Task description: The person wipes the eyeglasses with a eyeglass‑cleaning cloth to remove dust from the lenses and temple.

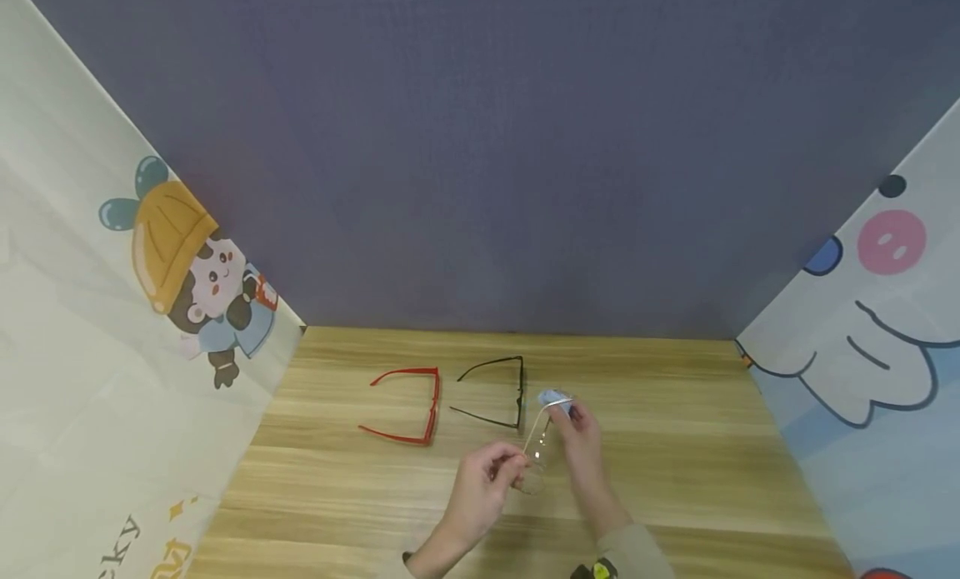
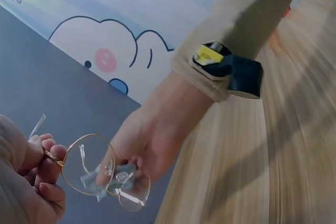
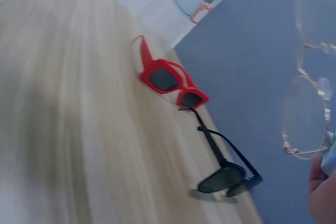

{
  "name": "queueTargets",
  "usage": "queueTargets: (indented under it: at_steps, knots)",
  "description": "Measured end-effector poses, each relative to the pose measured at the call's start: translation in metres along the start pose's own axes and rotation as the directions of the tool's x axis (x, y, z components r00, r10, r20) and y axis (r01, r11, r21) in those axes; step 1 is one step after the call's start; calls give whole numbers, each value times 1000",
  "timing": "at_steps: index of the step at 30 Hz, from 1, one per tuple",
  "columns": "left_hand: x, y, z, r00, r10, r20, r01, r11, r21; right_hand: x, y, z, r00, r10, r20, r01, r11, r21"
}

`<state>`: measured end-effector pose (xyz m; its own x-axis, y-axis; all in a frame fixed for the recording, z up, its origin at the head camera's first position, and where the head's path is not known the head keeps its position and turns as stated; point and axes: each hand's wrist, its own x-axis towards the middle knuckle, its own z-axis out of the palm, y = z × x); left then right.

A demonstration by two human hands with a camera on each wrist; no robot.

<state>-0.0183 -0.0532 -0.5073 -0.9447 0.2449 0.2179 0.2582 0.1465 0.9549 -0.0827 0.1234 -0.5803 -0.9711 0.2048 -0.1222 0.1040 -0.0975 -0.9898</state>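
Over the table, my left hand [image 1: 480, 483] pinches thin gold-rimmed eyeglasses [image 1: 533, 477] near the hinge of one lens. In the left wrist view, the left fingers [image 2: 50, 169] grip the gold frame at its outer corner, and both clear lenses [image 2: 134, 195] point away from that hand. My right hand [image 1: 583, 441] holds a crumpled light blue cloth [image 1: 553, 397] at the other side of the eyeglasses. Seen from the right wrist, the cloth [image 3: 329, 158] is right at the far lens, and most of the right hand is out of frame.
Red-framed sunglasses [image 1: 432, 408] with dark lenses lie unfolded on the wooden table [image 1: 337, 496], left of the hands. Between them and the hands lie black sunglasses [image 1: 520, 396], also unfolded. A grey-blue panel [image 1: 480, 187] stands behind the table, and printed cartoon sheets flank both sides.
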Motion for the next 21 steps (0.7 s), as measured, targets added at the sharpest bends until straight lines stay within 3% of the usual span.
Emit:
queueTargets:
  at_steps: [10,14,21]
  knots:
    - [-1,2,0,998,-44,36,46,998,-43,8,-17,-10,990,-74,-117,92,983,160]
    - [-1,4,0,997,-61,39,63,997,-48,8,-18,-11,992,-64,-106,82,980,179]
    - [2,6,0,998,-30,48,32,998,-57,-1,-13,-11,1000,12,-12,-11,998,67]
